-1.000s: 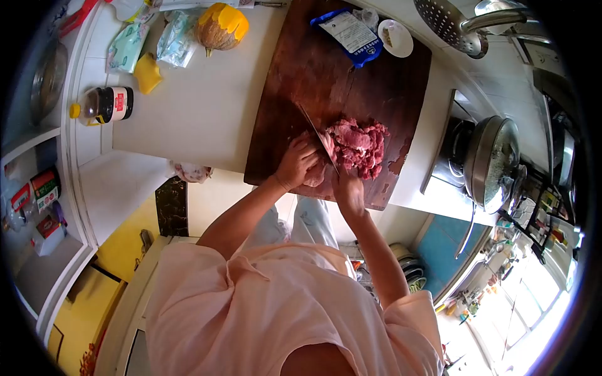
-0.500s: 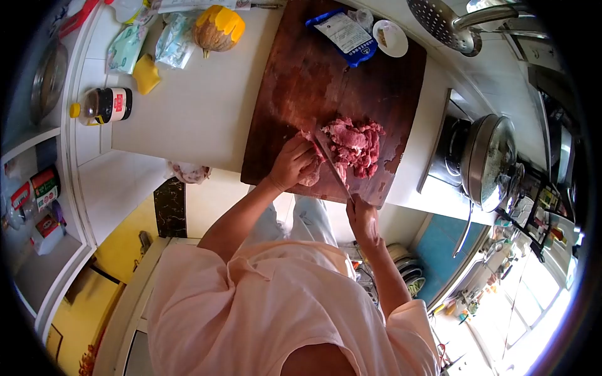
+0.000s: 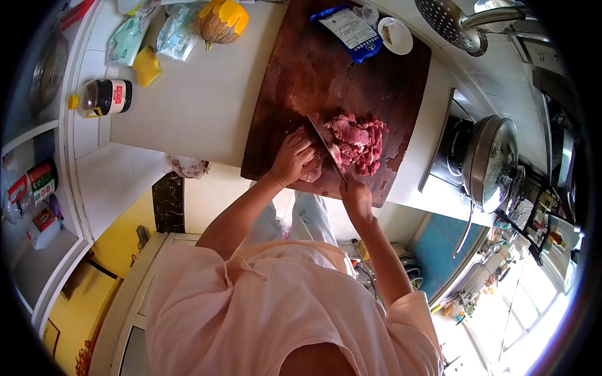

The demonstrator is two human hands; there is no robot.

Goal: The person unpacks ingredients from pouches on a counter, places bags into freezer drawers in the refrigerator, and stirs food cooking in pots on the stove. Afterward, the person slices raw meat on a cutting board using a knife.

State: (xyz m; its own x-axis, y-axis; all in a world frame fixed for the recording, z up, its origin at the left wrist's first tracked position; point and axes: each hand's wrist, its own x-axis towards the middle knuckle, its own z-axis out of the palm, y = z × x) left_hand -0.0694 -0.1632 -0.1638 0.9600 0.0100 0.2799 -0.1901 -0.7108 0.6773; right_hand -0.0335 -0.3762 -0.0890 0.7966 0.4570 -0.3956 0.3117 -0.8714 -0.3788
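Note:
On the dark wooden cutting board (image 3: 313, 81), my left hand (image 3: 292, 159) presses down on a piece of raw meat (image 3: 311, 169), fingers bent over it. My right hand (image 3: 357, 195) is wrapped round the handle of a knife (image 3: 325, 143). The blade slants up and left, between the held piece and a heap of cut meat (image 3: 359, 143), close to the fingertips of my left hand. A blue and white packet (image 3: 351, 31) and a small white dish (image 3: 396, 36) lie at the board's far end.
Left on the counter (image 3: 188, 106) are a partly peeled pumpkin (image 3: 222, 21), a yellow piece (image 3: 147, 67), tissue packs (image 3: 128, 41) and a dark bottle (image 3: 106, 98). A lidded pan (image 3: 492, 164) sits on the stove at the right. A skimmer (image 3: 446, 24) hangs at the upper right.
The knife first shifted down and right with my right hand, then back up and left. My left hand stays on the meat, with only slight movement.

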